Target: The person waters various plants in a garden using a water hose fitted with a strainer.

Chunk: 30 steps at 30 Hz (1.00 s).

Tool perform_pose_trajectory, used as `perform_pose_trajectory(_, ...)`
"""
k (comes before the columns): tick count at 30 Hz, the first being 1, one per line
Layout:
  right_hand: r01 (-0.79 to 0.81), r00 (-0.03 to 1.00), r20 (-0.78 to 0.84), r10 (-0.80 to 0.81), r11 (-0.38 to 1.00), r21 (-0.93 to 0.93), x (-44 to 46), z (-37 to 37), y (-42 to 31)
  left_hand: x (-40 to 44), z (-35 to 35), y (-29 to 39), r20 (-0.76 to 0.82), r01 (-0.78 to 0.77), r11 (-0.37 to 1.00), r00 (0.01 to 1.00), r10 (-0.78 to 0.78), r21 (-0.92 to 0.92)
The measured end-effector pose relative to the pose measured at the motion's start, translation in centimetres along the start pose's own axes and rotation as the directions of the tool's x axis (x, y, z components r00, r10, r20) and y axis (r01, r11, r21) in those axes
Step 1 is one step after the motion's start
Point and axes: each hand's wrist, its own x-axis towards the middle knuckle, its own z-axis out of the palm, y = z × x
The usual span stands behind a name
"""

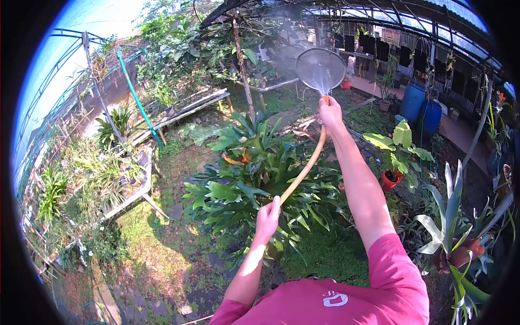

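An orange-brown hose (307, 166) runs in a curve between my two hands. My right hand (329, 112), raised and stretched forward, is closed round its upper end, where water sprays out. Beyond that end is a round, mesh-like disc (320, 69), with spray in front of it. Lower down, my left hand (267, 219) is closed round the hose, thumb pointing up. Behind and below the hose spreads a large leafy green plant (233, 187) with an orange patch among its leaves.
Blue barrels (413, 103) stand at the back right. A red pot (390, 180) holds a broad-leaved plant to the right. Wooden benches (189, 111) with plants are at the left, beside a teal pole (135, 95). A thin post (242, 65) rises behind the big plant.
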Motion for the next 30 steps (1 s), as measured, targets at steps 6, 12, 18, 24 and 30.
perform_pose_trajectory(6, -0.015, 0.992, -0.122, 0.015, 1.0, 0.0, -0.5, -1.6, 0.6, 1.0, -0.7, 0.5, -0.003, -0.012, 0.999, 1.0, 0.012, 0.038)
perform_pose_trajectory(12, -0.016, 0.968, -0.248, 0.03, 0.998, 0.06, 0.3, -5.2, 1.5, 1.0, 0.7, 1.3, 0.053, 0.026, 0.999, 0.998, -0.028, 0.037)
perform_pose_trajectory(18, 0.034, 0.928, -0.373, -0.01, 0.998, 0.059, 1.5, -10.3, 2.6, 1.6, 3.2, 2.6, 0.113, 0.028, 0.995, 0.993, -0.039, 0.093)
perform_pose_trajectory(24, 0.018, 0.891, -0.453, 0.008, 0.998, 0.053, 1.2, -15.1, 1.5, 2.8, 6.6, 1.5, 0.176, 0.029, 0.991, 0.983, -0.052, 0.127)
perform_pose_trajectory(30, 0.119, 0.785, -0.613, -0.092, 0.993, 0.003, 1.2, -18.4, 1.5, 3.0, 9.1, 2.4, 0.206, 0.042, 0.991, 0.976, -0.068, 0.131)
